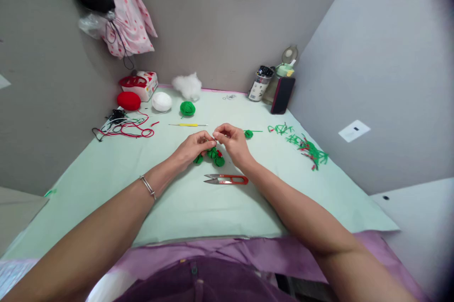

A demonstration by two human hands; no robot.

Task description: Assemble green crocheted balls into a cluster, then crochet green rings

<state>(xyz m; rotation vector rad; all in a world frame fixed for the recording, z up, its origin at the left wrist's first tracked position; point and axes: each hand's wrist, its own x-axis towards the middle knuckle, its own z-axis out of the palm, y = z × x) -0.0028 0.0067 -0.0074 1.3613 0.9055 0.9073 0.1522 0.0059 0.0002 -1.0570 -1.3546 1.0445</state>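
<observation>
My left hand (197, 145) is closed on a small green crocheted piece (217, 155) with a bit of red on it, which hangs below the fingers over the table. Thumb and finger of my right hand (230, 139) pinch together just above it, close to my left thumb; what they hold, if anything, is too small to make out. Thread snips (227, 179) with an orange handle lie in front of the hands. Beyond them rests a yellow-handled crochet hook (188, 125). Beside my right hand is a small green crocheted ball (248, 134) with a loose tail.
Red yarn (128, 100), white yarn (161, 101), green yarn (187, 108) and white stuffing (187, 86) stand along the back. Loose cords (127, 128) lie left, green and red yarn scraps (309, 151) right. A phone (283, 96) leans near a pen cup (260, 85) and bottle (283, 73).
</observation>
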